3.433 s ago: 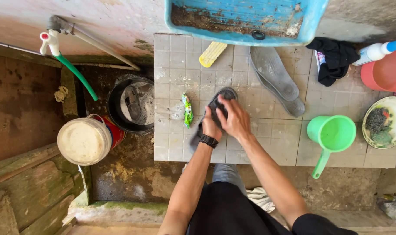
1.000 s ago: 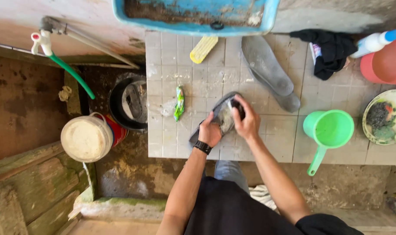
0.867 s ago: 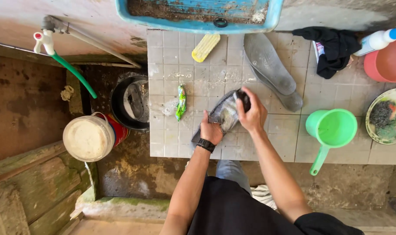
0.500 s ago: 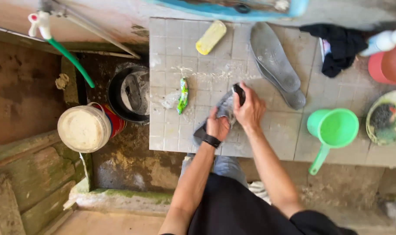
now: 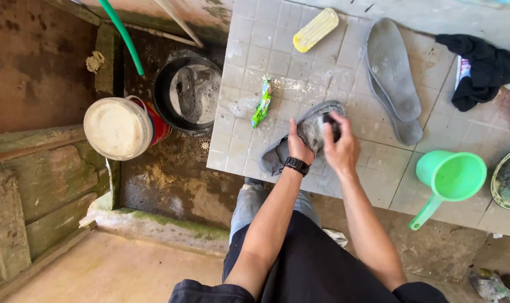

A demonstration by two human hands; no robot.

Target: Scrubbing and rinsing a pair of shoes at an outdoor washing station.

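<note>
Gripping a small dark scrubbing brush [image 5: 329,124], our right hand [image 5: 341,147] is pressing it against the toe end of the grey fabric shoe [image 5: 302,137], while our left hand [image 5: 297,147], a black watch on its wrist, is clamping the shoe's side to keep it steady. We are holding the shoe on its side on the pale tiled slab [image 5: 277,50], near the slab's front edge. Compared with a second ago, we are working the brush nearer the toe, and our head is tipping down and leftward, so the blue basin at the top is dropping out of sight. That suggests, in our judgement, that the scrubbing is carrying on along the shoe rather than ending.

Just left of the shoe a crumpled green sachet [image 5: 261,103] is lying; further back, two grey insoles [image 5: 393,70] and a yellow ridged brush [image 5: 315,30]. A green plastic dipper [image 5: 450,177] is sitting to the right, and a black soapy bucket [image 5: 191,93] down to the left.
</note>
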